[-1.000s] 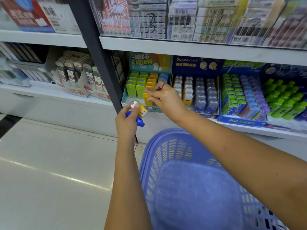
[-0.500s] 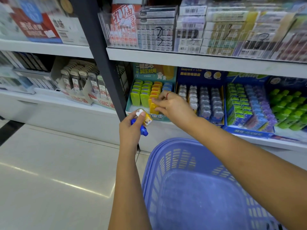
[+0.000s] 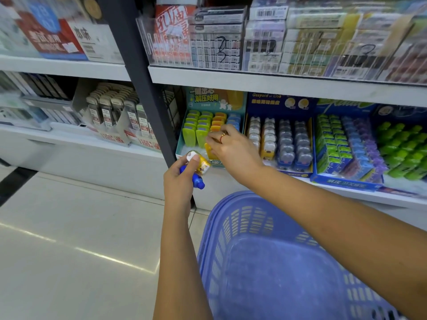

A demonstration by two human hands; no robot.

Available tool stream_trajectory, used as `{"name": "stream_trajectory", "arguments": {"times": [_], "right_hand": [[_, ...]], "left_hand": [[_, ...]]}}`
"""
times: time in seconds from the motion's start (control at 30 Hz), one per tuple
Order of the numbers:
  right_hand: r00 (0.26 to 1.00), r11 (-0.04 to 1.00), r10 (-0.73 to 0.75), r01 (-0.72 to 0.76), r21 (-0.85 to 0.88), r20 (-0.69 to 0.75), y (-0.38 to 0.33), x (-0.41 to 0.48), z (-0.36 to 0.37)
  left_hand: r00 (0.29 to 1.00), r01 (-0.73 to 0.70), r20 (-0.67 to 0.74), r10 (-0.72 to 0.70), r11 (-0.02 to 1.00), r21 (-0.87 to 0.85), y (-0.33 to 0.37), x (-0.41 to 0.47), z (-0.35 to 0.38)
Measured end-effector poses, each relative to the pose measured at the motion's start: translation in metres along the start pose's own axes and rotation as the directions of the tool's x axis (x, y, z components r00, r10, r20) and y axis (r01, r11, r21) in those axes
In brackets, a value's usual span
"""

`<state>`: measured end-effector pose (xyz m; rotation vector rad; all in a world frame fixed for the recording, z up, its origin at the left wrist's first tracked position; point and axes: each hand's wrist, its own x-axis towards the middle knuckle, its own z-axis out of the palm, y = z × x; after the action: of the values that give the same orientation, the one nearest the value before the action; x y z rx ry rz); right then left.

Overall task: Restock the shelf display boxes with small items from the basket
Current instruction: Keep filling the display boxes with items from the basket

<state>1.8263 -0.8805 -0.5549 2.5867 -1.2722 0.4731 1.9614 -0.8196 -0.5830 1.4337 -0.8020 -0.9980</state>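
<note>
Two small items are in the left hand [image 3: 180,185], just left of the frame's centre: a yellow-and-white piece [image 3: 203,163] pinned under the thumb and a blue piece [image 3: 199,183] poking out below the curled fingers. The right hand [image 3: 233,148] reaches up into the teal display box [image 3: 208,101] at centre frame. Its fingers are closed on the top of an orange piece [image 3: 209,151], which stands upright at the front of the orange column, between the green rows and the blue ones. The thumb is hidden behind the hand. The purple basket [image 3: 231,199] fills the lower right of the frame, and I cannot make out what is left inside it.

By my reading, this is the seating step: the orange piece is in its row but not yet let go. The next move calls for pressing it snug against the piece behind, releasing it, then taking one of the left hand's items. The yellow one looks to belong with the bear-faced pieces in the navy display box [image 3: 279,102], just right of the teal one.

Against the frame half a second ago, little differs. The right hand is at the same spot in the box, its fingers a touch more spread, and the left hand's hold is unchanged.
</note>
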Motion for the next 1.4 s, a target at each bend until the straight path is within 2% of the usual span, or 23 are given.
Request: {"name": "stream_trajectory", "arguments": {"times": [0.07, 0.1, 0.17, 0.23, 0.3, 0.47, 0.57, 0.67, 0.73, 0.8, 0.87, 1.0, 1.1, 1.2, 1.27, 1.4], "right_hand": [[0.999, 1.0, -0.007, 0.007, -0.012, 0.036, 0.001, 0.004, -0.002], [0.999, 0.999, 0.004, -0.006, 0.036, 0.046, 0.002, 0.004, -0.006], [0.994, 0.96, 0.106, -0.108, 0.259, 0.018, 0.003, -0.005, -0.02], [0.957, 0.807, 0.29, -0.241, 0.539, -0.007, 0.003, -0.025, -0.037], [0.92, 0.66, 0.391, -0.306, 0.687, 0.034, 0.003, -0.049, -0.054], [0.916, 0.58, 0.326, -0.389, 0.716, 0.234, 0.022, -0.095, -0.082], [0.906, 0.637, 0.273, -0.422, 0.645, 0.324, 0.036, -0.112, -0.091], [0.891, 0.573, 0.305, -0.453, 0.683, 0.336, 0.048, -0.119, -0.096], [0.883, 0.559, 0.398, -0.45, 0.696, 0.251, 0.058, -0.117, -0.094], [0.874, 0.613, 0.472, -0.42, 0.67, 0.116, 0.065, -0.109, -0.088], [0.883, 0.682, 0.468, -0.391, 0.618, 0.041, 0.065, -0.097, -0.079], [0.928, 0.815, 0.366, -0.358, 0.456, 0.075, 0.057, -0.078, -0.052], [0.934, 0.853, 0.35, -0.351, 0.387, 0.074, 0.054, -0.073, -0.039], [0.93, 0.849, 0.36, -0.358, 0.389, 0.069, 0.054, -0.07, -0.035], [0.934, 0.848, 0.348, -0.351, 0.396, 0.083, 0.052, -0.066, -0.036], [0.943, 0.855, 0.322, -0.328, 0.401, 0.084, 0.047, -0.062, -0.034]], "left_hand": [[1.0, 0.015, 0.002, -0.015, 0.999, -0.028, 0.005, -0.007, 0.001], [1.0, 0.021, 0.012, -0.021, 0.999, -0.043, 0.007, -0.011, 0.002], [0.998, 0.048, 0.048, -0.043, 0.993, -0.106, 0.014, -0.019, 0.007], [0.989, 0.112, 0.125, -0.082, 0.962, -0.25, 0.02, -0.028, 0.015], [0.968, 0.153, 0.241, -0.074, 0.932, -0.328, 0.024, -0.038, 0.026], [0.887, 0.087, 0.461, -0.037, 0.992, -0.089, 0.018, -0.059, 0.05], [0.86, 0.065, 0.507, -0.058, 0.998, 0.004, 0.017, -0.07, 0.062], [0.872, 0.055, 0.485, -0.064, 0.998, 0.034, 0.018, -0.076, 0.076], [0.923, 0.062, 0.378, -0.075, 0.997, 0.047, 0.018, -0.074, 0.081], [0.968, 0.113, 0.222, -0.114, 0.993, 0.016, 0.016, -0.07, 0.08], [0.978, 0.19, 0.099, -0.181, 0.977, -0.098, 0.015, -0.066, 0.077], [0.971, 0.232, -0.015, -0.238, 0.958, -0.17, 0.013, -0.06, 0.073], [0.955, 0.283, -0.032, -0.294, 0.941, -0.185, 0.014, -0.056, 0.075], [0.898, 0.423, 0.033, -0.439, 0.837, -0.347, 0.019, -0.054, 0.078], [0.895, 0.434, 0.093, -0.437, 0.801, -0.412, 0.019, -0.055, 0.079], [0.911, 0.411, 0.165, -0.378, 0.808, -0.421, 0.015, -0.055, 0.074]]}}
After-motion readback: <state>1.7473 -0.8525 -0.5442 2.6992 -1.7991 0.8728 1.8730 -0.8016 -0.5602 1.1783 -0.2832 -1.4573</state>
